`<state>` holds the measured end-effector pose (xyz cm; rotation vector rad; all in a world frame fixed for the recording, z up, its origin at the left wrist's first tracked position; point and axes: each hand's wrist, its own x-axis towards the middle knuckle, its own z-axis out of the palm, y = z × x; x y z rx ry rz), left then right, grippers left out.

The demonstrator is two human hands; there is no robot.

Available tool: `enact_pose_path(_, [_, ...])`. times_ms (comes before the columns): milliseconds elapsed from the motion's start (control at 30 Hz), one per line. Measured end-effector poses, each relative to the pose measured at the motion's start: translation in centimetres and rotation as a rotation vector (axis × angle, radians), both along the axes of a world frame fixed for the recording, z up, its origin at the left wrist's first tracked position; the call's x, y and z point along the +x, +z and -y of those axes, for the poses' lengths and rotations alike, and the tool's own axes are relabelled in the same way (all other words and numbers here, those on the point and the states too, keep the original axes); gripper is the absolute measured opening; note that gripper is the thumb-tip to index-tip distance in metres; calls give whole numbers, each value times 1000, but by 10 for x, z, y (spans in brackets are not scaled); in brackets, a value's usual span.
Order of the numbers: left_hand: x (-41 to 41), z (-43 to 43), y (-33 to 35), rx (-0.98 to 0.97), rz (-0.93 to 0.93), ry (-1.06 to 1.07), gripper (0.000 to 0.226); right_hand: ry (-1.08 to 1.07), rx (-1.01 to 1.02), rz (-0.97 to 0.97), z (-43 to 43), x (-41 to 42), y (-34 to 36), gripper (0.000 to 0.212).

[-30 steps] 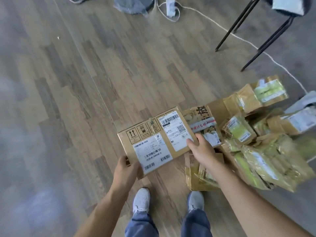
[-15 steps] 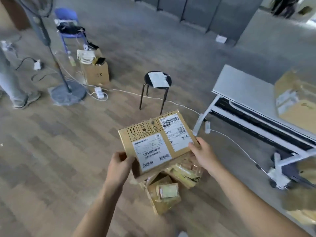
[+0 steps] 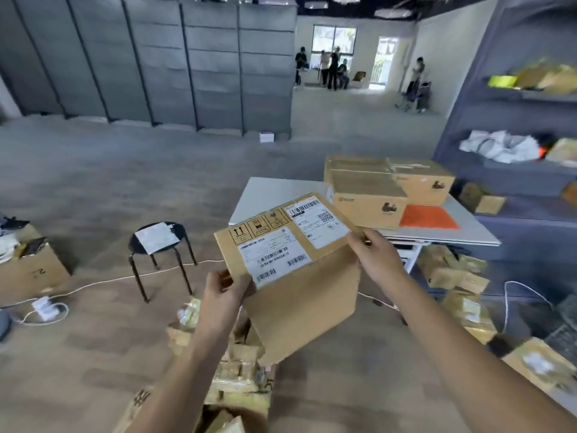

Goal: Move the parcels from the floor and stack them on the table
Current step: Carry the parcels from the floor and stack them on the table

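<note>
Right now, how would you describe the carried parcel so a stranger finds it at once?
In front of the white table, the left hand and right hand hold one cardboard parcel in the air. Unlike the boxes on the table, its top bears two white barcode labels and arrow symbols.

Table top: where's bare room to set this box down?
The white table is bare on its left half, between its left edge and the brown boxes. The right side is crowded: those boxes and an orange packet fill most of it.
</note>
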<state>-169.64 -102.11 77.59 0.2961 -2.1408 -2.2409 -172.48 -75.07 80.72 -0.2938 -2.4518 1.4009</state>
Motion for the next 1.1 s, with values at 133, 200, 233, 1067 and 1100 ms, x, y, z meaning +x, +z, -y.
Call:
enact_pose_path(133, [3,-105,13,49,-16,-163,27,-63,-51,-61,-102,15,21,17])
enact_pose_path(200, [6,-148,15,59,-38,-235,22,-106,-65,-92,-145,22,28,9])
enact_pose_path(233, [5,-167,17,56,-52,-258,30,-129,-66,-97,-165,25,31,9])
enact_pose_path(1067, [-273,-493,1,90,145,-678,50,-456,183,31,-496,-139,53,30])
enact_pose_path(1100, [-281,-503,4,84,135,-689,54,-460,185,45,-506,-147,54,28])
